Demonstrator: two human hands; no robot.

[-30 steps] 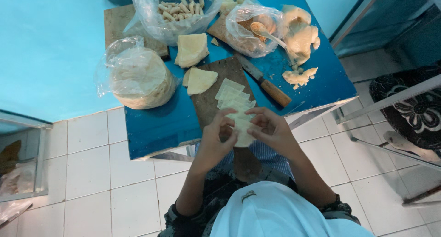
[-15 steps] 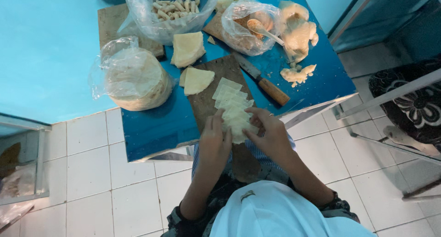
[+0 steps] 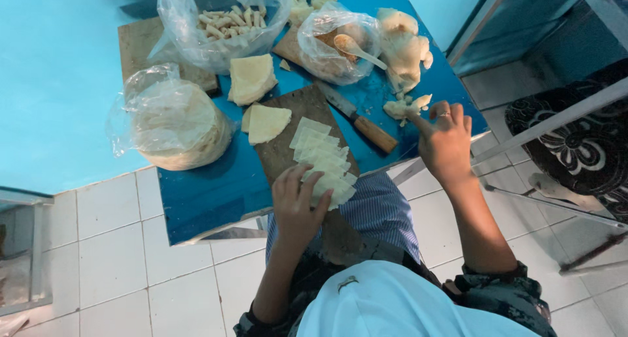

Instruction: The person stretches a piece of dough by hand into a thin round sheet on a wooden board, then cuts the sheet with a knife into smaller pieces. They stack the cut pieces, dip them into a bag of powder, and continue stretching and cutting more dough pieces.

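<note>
A row of pale square wrapper pieces [image 3: 318, 152] lies overlapped on a dark wooden cutting board [image 3: 292, 106] on the blue table [image 3: 209, 193]. My left hand [image 3: 296, 206] rests flat on the near end of that row, fingers spread. My right hand [image 3: 446, 141] is out to the right, its index fingertip touching a small lump of pale paste [image 3: 404, 107] on the table. What the curled fingers hold, if anything, is hidden. A knife with a wooden handle [image 3: 366, 128] lies between the board and the lump.
A bagged stack of round wrappers [image 3: 176, 124] sits left. A bag of rolled sticks [image 3: 222, 23] and a bag with filling and a spoon [image 3: 337, 43] stand at the back. Folded wrappers [image 3: 252, 79] lie near the board. A metal frame [image 3: 556, 115] stands right.
Both hands were together on the wrapper pieces at the board's near end. My right hand has moved right to the pale lump; my left hand stays on the wrappers.
</note>
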